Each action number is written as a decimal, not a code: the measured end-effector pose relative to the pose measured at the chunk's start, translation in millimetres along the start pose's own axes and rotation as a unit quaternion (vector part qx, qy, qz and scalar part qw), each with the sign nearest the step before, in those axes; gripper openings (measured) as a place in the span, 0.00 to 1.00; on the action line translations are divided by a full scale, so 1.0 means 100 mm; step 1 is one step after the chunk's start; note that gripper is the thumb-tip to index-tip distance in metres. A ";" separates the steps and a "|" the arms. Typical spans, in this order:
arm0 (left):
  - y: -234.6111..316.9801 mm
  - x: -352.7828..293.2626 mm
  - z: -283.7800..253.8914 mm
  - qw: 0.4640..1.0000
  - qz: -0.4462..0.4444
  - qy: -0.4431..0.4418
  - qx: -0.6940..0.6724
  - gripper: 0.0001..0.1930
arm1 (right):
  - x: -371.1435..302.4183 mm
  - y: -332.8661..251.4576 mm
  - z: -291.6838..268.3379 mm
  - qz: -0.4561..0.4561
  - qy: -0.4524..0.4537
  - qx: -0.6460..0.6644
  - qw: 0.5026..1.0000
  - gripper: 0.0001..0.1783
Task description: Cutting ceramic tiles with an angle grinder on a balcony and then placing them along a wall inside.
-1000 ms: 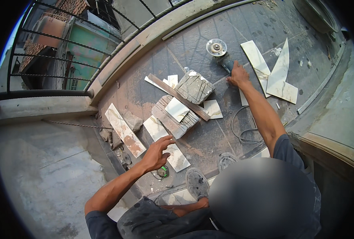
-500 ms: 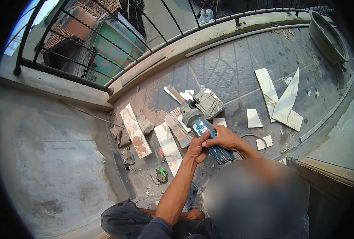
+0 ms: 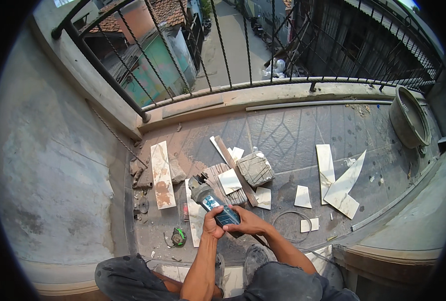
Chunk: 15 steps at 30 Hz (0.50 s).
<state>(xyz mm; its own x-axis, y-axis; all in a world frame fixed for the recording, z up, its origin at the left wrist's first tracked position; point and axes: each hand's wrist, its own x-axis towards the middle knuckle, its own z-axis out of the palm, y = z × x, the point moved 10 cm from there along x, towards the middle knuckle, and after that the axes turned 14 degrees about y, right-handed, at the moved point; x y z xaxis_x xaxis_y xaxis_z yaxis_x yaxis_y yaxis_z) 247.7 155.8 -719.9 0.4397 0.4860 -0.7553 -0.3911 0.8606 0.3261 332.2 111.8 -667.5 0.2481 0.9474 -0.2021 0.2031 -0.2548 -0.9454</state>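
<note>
Both of my hands grip a blue and grey angle grinder (image 3: 214, 201), its head pointing away and to the left. My left hand (image 3: 213, 224) wraps the near left side of its body. Around the rear right side closes my right hand (image 3: 245, 220). Just beyond the tool, a small white tile piece (image 3: 229, 181) rests on a scored block (image 3: 218, 173). A wooden strip (image 3: 239, 172) runs slantwise between that block and a grey, grooved concrete block (image 3: 255, 168). Under the grinder's left side lies a long marble-look tile strip (image 3: 195, 220).
Another tile strip (image 3: 162, 175) lies left, and a green and black tape measure (image 3: 177, 237) sits nearer. Cut tiles (image 3: 325, 170) are scattered right. A power cord (image 3: 303, 241) loops on the floor. A grey tub (image 3: 409, 118) stands by the black railing (image 3: 228, 47).
The grinder and both hands have drawn back toward me and left, away from the blocks, uncovering the small tile piece and wooden strip. My view has tilted up and turned.
</note>
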 end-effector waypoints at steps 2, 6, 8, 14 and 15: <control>-0.10 0.04 -0.06 1.000 -0.008 -0.027 0.012 0.15 | 0.07 0.12 0.16 0.073 -0.061 0.176 0.980 0.51; -0.09 -0.08 0.13 0.984 0.029 -0.054 0.165 0.28 | 0.04 -0.11 0.06 0.084 -0.106 0.219 0.966 0.46; -0.22 0.08 0.04 0.931 -0.031 -0.028 0.362 0.39 | 0.11 -0.10 -0.32 0.036 0.012 0.063 0.997 0.40; -0.49 -0.16 0.50 0.957 0.058 -0.156 0.237 0.54 | 0.04 -0.17 -0.63 -0.013 0.243 0.061 0.968 0.44; -0.44 -0.22 0.57 0.949 0.093 -0.174 0.247 0.52 | -0.02 -0.28 -0.64 -0.007 0.229 0.049 0.972 0.42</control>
<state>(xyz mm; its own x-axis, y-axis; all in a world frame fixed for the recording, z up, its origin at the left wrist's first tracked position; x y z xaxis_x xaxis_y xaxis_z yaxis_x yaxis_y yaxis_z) 301.2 115.6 -685.2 0.6740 0.5828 -0.4541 -0.0984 0.6799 0.7266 386.9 105.1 -624.2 0.6455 0.7600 -0.0756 0.1241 -0.2021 -0.9715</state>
